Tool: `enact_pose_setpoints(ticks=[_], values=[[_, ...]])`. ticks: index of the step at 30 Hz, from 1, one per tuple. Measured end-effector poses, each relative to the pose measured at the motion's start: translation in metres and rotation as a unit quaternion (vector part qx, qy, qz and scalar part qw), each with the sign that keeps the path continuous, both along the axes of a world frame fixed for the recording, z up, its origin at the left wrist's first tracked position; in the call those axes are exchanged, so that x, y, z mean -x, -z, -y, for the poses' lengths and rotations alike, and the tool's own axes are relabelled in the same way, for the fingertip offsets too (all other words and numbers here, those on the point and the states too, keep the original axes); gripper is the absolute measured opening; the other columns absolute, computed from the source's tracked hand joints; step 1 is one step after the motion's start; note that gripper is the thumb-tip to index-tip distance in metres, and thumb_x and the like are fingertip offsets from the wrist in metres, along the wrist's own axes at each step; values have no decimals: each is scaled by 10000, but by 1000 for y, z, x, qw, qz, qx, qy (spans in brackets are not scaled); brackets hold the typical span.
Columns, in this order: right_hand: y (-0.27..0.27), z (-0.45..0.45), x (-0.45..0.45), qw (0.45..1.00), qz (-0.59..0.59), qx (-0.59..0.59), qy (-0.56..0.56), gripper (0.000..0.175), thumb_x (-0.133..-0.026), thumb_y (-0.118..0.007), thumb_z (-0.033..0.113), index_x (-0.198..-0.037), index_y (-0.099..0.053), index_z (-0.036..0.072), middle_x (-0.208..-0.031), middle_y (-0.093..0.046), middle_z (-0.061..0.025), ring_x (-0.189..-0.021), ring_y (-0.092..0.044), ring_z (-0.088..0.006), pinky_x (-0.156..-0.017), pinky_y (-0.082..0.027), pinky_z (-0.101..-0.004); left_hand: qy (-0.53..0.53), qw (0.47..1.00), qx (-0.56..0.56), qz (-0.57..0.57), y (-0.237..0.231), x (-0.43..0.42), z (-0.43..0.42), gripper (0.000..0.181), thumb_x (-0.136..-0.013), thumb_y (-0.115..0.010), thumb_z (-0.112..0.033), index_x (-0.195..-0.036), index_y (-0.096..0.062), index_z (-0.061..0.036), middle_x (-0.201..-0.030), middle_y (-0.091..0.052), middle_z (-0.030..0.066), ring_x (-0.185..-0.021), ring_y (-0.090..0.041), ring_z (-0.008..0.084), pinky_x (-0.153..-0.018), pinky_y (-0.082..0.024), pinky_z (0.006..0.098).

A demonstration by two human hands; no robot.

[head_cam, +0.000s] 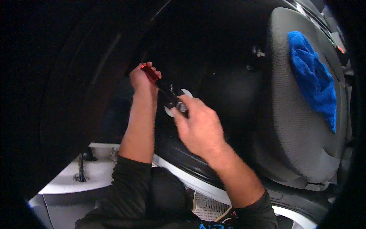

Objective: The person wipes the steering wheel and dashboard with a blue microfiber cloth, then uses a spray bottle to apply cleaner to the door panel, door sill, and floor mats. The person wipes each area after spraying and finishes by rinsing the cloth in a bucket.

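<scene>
My left hand point(143, 75) is curled about the red cylindrical end point(150, 73) of a hand tool, deep in the dark front footwell. A black section point(166, 90) of this tool runs down and right to my right hand point(200, 121). Thumb and fingers of that hand close around its black lower part, which bears light markings. Behind the right fingertips, parts of a white disc-like piece point(186, 92) show on two sides; whether it belongs to the tool I cannot tell. The shadow hides the tool's exact kind.
A grey fabric car seat point(291, 137) stands on the right, with a blue cloth point(313, 77) draped over it. The white door sill point(191, 180) curves below my arms. At lower left is the open car door's white edge point(63, 179) with its door check strap point(81, 167).
</scene>
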State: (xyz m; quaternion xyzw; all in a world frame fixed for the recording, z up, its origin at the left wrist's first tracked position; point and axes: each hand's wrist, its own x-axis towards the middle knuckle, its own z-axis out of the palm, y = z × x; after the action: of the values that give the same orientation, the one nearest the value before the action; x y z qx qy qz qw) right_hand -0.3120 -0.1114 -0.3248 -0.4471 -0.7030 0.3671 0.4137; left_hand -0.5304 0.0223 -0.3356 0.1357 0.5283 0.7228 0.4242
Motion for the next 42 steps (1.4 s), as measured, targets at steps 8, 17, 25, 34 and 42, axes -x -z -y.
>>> enact_pose_setpoints(ticks=[8, 17, 25, 34, 42], values=[[-25, 36, -17, 995, 81, 21, 55, 660, -908, -661, 109, -1445, -356, -125, -1171, -565, -312, -839, -697, -481, -756, -604, -519, 296, 948, 113, -20, 11, -82, -42, 330, -1017, -511, -308, -902, -685, -53, -749, -678, 57, -631, -640, 190, -543, -518, 332], [1, -12, -36, 951, -15, 50, 304, 501, -993, -658, 203, -1346, -456, -90, -1144, -587, -315, -1035, -626, -495, -865, -510, -526, 491, 868, 77, 1, 65, -250, -153, 203, -957, -511, -177, -911, -630, -19, -823, -718, 189, -621, -672, 271, -702, -540, 535], [13, -25, -34, 929, -78, 103, 348, 335, -1037, -619, 282, -1122, -572, -39, -965, -689, -226, -890, -688, -414, -796, -510, -497, 442, 896, 48, 16, 79, -286, -151, 196, -984, -487, -63, -1075, -578, 84, -860, -701, 257, -612, -684, 277, -577, -625, 357], [7, -27, -36, 936, -71, 107, 329, 287, -1038, -625, 238, -1128, -565, -28, -954, -674, -201, -878, -683, -395, -778, -511, -474, 438, 896, 77, 8, 74, -285, -150, 276, -1039, -430, -142, -1144, -602, 47, -968, -677, 238, -667, -702, 256, -567, -617, 329], [16, -22, -43, 939, -76, 98, 322, 301, -1046, -612, 254, -1130, -559, -30, -961, -671, -205, -895, -676, -389, -794, -501, -484, 422, 904, 60, -20, 73, -289, -141, 282, -1021, -422, -151, -1094, -620, 35, -862, -678, 207, -651, -690, 236, -592, -607, 333]])
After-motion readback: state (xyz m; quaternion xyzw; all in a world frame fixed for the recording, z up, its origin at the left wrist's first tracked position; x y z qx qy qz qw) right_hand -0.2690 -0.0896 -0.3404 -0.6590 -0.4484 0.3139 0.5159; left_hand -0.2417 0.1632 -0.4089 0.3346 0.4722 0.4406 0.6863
